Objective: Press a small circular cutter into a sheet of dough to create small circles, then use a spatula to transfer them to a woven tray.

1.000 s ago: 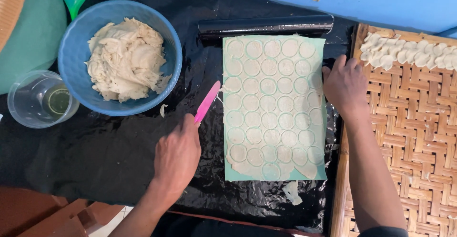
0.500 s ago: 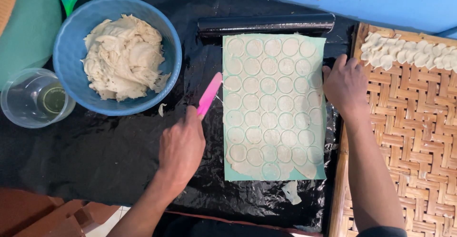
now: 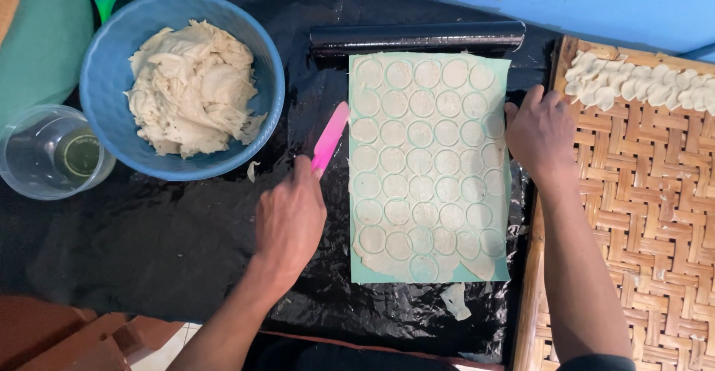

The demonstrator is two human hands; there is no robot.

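Head view: I see L hand (image 3: 289, 218) clenched on pink scraper (image 3: 330, 137), blade at left edge of dough sheet (image 3: 428, 166) w/ cut circles, mid black-plastic counter (image 3: 149, 252). R hand (image 3: 540, 129) flat, fingers loose, pressing sheet's right edge. Blue bowl (image 3: 104, 95) of dough at counter's far-left; woven tray (image 3: 655, 214) at right edge.
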